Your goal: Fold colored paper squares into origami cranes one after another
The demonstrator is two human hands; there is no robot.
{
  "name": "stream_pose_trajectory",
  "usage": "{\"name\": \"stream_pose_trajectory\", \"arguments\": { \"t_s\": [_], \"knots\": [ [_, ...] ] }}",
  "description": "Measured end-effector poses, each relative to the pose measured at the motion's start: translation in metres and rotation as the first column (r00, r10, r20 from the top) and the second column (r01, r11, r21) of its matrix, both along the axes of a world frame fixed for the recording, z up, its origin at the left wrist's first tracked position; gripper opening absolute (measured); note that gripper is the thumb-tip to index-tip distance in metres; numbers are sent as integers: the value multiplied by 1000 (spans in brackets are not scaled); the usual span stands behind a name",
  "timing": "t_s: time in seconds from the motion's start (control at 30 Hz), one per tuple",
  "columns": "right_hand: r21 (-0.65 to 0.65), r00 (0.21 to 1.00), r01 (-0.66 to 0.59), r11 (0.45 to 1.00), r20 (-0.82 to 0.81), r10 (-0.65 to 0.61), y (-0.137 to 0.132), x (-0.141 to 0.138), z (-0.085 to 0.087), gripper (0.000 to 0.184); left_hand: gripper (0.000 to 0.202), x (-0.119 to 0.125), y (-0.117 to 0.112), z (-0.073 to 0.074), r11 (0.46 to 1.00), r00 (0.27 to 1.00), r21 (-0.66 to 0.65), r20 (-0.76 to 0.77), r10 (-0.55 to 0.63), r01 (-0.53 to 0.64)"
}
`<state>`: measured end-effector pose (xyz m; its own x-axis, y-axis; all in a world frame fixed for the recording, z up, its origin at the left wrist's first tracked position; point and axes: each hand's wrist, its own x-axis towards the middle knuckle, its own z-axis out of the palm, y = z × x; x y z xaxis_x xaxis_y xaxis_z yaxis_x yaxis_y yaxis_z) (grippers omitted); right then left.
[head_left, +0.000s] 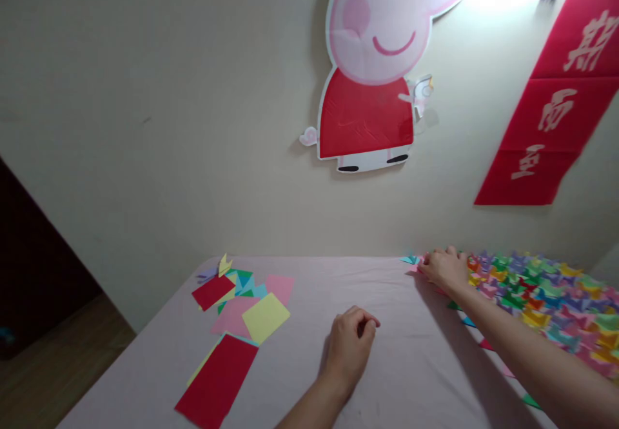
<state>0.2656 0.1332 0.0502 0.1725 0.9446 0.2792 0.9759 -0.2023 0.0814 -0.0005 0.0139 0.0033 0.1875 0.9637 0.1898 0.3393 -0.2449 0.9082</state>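
Observation:
My right hand point(443, 269) reaches to the table's far edge, at the left end of a dense spread of colourful origami cranes point(534, 303). Its fingers are closed on a small pink origami crane point(422, 265), mostly covered by the hand. Just left of it sits a light-blue origami crane point(411, 259). Over the middle of the table, my left hand point(351, 350) is loosely curled, thumb and index finger nearly meeting, with nothing visible in it. Left of that hand lie a yellow paper square point(265, 318) and a red paper sheet point(220, 380).
More pink paper point(280, 288), a smaller red sheet point(213, 293) and green and blue pieces lie at the table's far left, beside a yellow folded figure point(224, 265). A pale cloth covers the table point(387, 390). Behind stands a wall with a pig cutout point(367, 116) and red banner point(536, 119).

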Motion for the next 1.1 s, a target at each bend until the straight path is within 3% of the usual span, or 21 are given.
{"name": "stream_pose_trajectory", "arguments": {
  "t_s": [0.3, 0.67, 0.8, 0.9, 1.0, 1.1],
  "knots": [
    [-59, 996, 13, 998, 90, -7, 10, 6, -14, 33, 19, 2, -1, 1, 1000, 997, -9, -77, 29, -30],
    [-16, 999, -7, 1000, 47, 8, 18, 9, -27, 30, 20, 2, -2, 2, 1000, 995, -9, -93, 28, -29],
    [13, 1000, -4, 1000, -21, 4, 18, 10, -16, 25, 21, 2, -2, 3, 999, 995, 1, -95, 33, -33],
    [83, 996, 24, 996, -92, -16, 14, 13, 4, 32, 21, 2, -2, 3, 1000, 995, 7, -93, 30, -30],
    [184, 987, -27, 983, -152, 56, 0, 8, 20, 42, 21, 3, -3, 4, 1000, 996, 13, -86, 30, -29],
    [255, 959, -128, 958, -216, 186, -31, -18, 13, 38, 21, 3, -4, 5, 999, 996, 29, -75, 39, -37]
  ]
}}
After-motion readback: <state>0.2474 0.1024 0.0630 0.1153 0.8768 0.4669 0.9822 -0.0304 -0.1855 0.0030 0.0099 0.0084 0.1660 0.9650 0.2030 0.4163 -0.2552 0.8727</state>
